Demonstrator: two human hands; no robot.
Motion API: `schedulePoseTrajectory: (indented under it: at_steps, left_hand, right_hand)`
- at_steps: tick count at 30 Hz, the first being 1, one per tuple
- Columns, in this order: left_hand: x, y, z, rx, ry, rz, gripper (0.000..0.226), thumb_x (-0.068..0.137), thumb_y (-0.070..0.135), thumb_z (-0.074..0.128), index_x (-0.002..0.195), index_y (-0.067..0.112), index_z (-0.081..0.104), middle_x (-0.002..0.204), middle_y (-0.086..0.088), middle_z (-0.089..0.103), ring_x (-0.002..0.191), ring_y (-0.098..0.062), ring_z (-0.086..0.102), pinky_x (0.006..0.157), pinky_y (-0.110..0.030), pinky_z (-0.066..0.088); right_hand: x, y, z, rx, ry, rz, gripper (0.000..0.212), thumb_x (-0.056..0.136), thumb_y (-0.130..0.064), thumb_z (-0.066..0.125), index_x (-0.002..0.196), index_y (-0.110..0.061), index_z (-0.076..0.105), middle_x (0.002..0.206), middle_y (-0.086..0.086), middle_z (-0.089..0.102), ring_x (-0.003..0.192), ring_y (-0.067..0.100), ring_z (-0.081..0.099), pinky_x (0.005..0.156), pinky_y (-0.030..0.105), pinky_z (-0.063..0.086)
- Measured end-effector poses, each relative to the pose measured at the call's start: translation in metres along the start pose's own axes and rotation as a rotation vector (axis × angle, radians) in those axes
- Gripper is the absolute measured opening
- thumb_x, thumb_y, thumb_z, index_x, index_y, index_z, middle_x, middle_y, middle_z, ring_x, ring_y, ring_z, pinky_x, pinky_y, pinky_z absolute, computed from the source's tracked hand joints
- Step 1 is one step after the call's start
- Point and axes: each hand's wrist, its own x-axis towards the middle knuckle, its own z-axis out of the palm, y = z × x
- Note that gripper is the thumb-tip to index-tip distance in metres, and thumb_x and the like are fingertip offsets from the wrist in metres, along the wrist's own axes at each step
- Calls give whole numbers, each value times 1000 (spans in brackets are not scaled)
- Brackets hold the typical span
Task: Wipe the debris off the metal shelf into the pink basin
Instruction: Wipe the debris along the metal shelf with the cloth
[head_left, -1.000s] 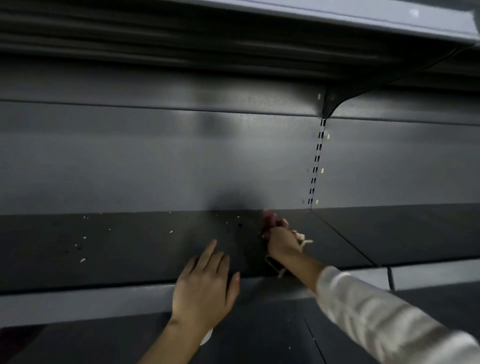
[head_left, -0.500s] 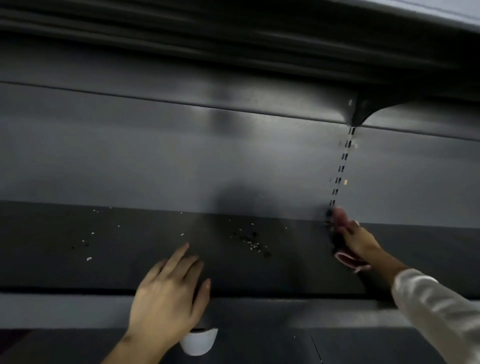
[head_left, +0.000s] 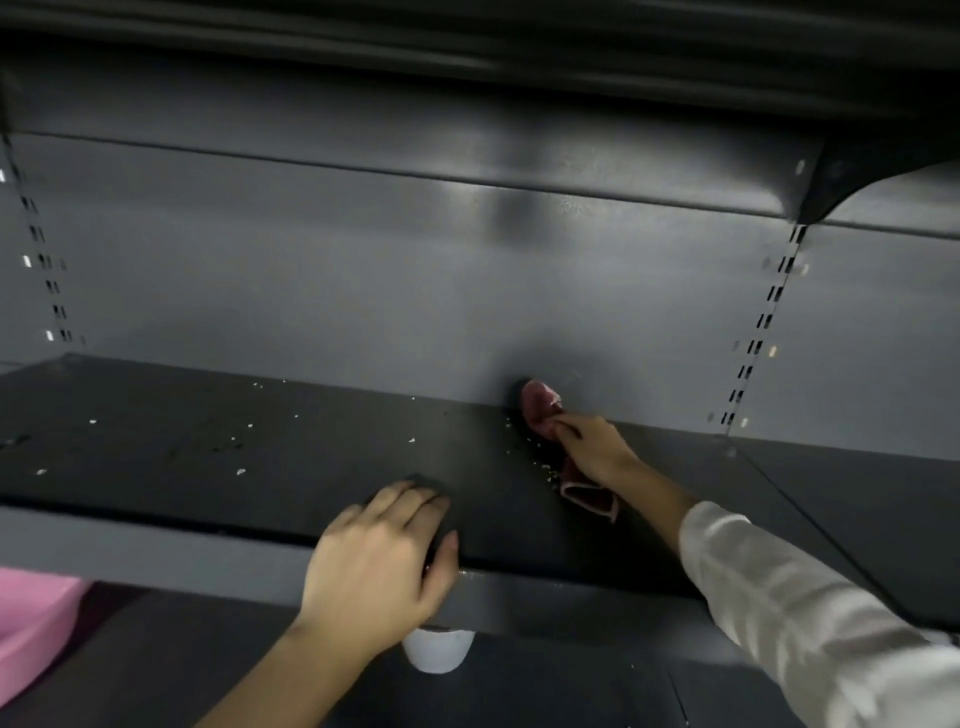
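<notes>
A dark metal shelf (head_left: 311, 467) runs across the view, speckled with small pale crumbs (head_left: 236, 444) on its left and middle parts. My right hand (head_left: 592, 449) is closed on a dark red cloth (head_left: 540, 410) pressed to the shelf near the back wall, with a line of crumbs just left of it. My left hand (head_left: 379, 561) rests flat on the shelf's front edge, fingers slightly apart, holding nothing. A corner of the pink basin (head_left: 31, 618) shows at the lower left, below the shelf.
A white cup-like object (head_left: 439, 649) sits under the shelf's front lip beneath my left hand. The grey back panel has slotted uprights (head_left: 763, 322) at both sides. Another shelf hangs overhead, and a neighbouring shelf section (head_left: 857, 493) lies to the right.
My right hand with the cloth has slid left along the back of the shelf, pushing crumbs. The view has shifted so the pink basin now shows. My left hand stays on the front edge.
</notes>
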Motion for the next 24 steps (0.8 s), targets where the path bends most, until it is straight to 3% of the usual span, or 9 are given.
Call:
schedulePoseTrajectory:
  at_steps: [3,7,11,13,17,22,24]
  left_hand:
    - [0,-3,-3,1,-8,19,38,76,32,42,84,15,75,87,4,74,88,-15,70,58,-22,50]
    - [-3,-11,-7,24,13,61,39,78,30,41,86,14,75,90,2,74,91,-15,70,58,-23,50]
    - [-10,-29,-9,30,45,77,43,85,32,37,87,12,75,92,0,74,99,-11,56,59,-24,50]
    - [-11,-35,-10,25,40,111,43,85,32,37,87,12,76,91,0,74,99,-10,56,58,-23,50]
    - [-13,-48,-11,8,7,165,41,77,34,43,83,12,76,87,0,74,86,-17,71,54,-23,50]
    - [-19,-69,-7,-22,44,271,44,86,35,38,80,13,76,82,2,73,72,-16,70,54,-20,49]
    - [-21,-72,-7,-50,46,295,40,80,36,42,79,13,76,81,2,73,70,-17,70,53,-21,49]
  right_hand:
    - [-10,8,-20,52,101,12,31,94,-14,41,117,-10,61,125,17,61,114,32,56,96,32,41]
    - [-34,49,-70,-74,139,83,30,94,-18,44,117,-13,62,127,20,59,115,34,55,99,37,39]
    - [-66,90,-102,-245,164,331,34,96,-17,38,122,-4,55,128,29,54,114,42,53,97,41,40]
    - [-78,94,-95,-335,80,435,35,96,-16,36,127,-6,49,134,25,50,119,39,49,98,39,38]
    - [-83,60,-69,-466,55,545,36,96,-11,31,130,-6,44,138,15,48,126,30,47,99,31,39]
    - [-68,-12,-6,-372,94,434,36,92,-5,34,124,-6,52,130,20,55,118,33,54,95,33,43]
    - [-55,-40,19,-318,110,387,35,92,-8,36,120,-9,56,129,19,56,117,33,55,95,33,44]
